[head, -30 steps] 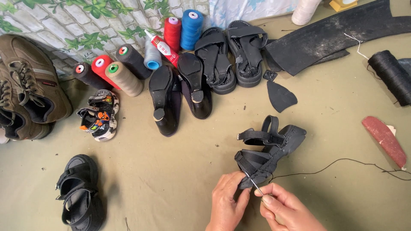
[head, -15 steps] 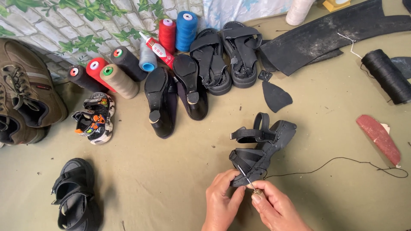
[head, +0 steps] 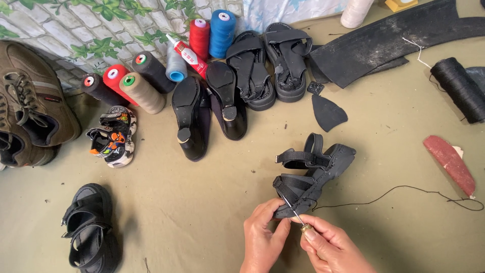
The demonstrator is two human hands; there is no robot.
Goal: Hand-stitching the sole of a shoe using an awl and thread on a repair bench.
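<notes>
The black strappy sandal (head: 313, 172) lies on its side on the olive floor cloth (head: 202, 212), and everything else is placed from it. At its near toe end the left hand (head: 263, 237) pinches the sole edge, fingers clenched on the sandal. Just right of that hand, the right hand (head: 331, 247) grips a thin metal awl (head: 293, 212) by its brass end, its tip pushed into the toe straps. A black thread (head: 404, 192) runs from the sandal's toe off to the right, ending near a reddish-brown abrasive block (head: 449, 163). Above the sandal lies a small black sole scrap (head: 327, 112); up and to the left stand two black heeled shoes (head: 207, 116), with thread cones (head: 151, 76) beyond them
</notes>
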